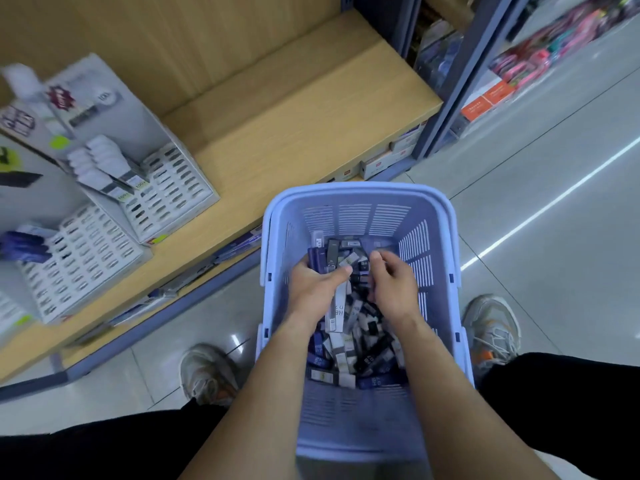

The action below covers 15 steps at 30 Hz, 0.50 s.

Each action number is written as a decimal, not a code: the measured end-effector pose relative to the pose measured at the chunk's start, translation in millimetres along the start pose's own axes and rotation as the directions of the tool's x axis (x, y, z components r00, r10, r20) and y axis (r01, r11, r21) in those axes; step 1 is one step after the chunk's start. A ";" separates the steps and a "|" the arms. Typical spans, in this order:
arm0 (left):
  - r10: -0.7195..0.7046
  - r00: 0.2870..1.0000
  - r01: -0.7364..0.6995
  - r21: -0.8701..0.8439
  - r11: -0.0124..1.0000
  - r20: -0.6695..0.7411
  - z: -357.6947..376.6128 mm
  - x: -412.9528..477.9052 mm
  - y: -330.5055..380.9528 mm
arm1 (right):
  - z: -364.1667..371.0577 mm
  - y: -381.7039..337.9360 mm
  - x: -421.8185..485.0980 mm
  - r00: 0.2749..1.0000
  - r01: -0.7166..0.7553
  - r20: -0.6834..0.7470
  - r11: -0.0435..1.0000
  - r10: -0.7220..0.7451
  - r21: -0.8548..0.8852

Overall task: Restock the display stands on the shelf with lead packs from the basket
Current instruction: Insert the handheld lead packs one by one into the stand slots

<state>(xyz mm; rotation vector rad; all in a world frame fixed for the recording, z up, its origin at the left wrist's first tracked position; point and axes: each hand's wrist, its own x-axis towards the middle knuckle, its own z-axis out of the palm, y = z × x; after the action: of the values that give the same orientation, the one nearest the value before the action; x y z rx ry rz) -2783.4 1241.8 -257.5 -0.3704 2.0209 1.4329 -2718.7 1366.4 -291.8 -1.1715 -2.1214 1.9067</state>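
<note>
Broadly, the right side of the view is being filled by a pale glossy tiled floor (540,188), and the upper left is being taken up by a long light-wood shelf (294,133) edged in grey-blue metal. A lilac slotted plastic basket (446,244) is being kept on the floor just before the shelf, between two worn grey trainers (207,372). Two white stepped cardboard display stands (169,192) are being borne side by side at the left of the shelf, their rows of small slots partly filled. A loose heap of small flat lead packs (360,344), dark blue, black and white, is being contained in the bottom of the basket. Several dark blue packs from the heap are being gripped by the left hand (311,289), with the thumb pressed across them and the fingers curled underneath. The heap is being touched by the right hand (391,285), its fingers curled downward and close together; whether a pack is being pinched there cannot be told.
</note>
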 end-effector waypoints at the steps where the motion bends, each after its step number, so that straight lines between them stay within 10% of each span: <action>1: 0.012 1.000 -0.012 -0.002 1.000 -0.001 -4.5 -6.9 7.4 | -3.9 -10.5 -4.0 1.000 0.022 0.009 0.999 -0.022 0.031; 6: 0.075 0.997 -0.076 -0.016 0.997 -0.016 -32.5 -44.2 47.0 | -25.4 -65.2 -23.7 0.986 -0.094 0.157 0.957 0.052 0.274; 15: 0.189 0.980 -0.188 0.030 0.982 -0.056 -98.2 -100.5 86.9 | -48.5 -145.6 -68.1 0.953 0.178 0.154 0.895 -0.260 0.408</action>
<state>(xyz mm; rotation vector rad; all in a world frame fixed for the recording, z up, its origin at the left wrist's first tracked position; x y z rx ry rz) -2786.9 1171.0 -108.2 -0.2170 2.1676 1.5243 -2716.5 1376.2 -124.2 -0.6502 -1.7376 2.2752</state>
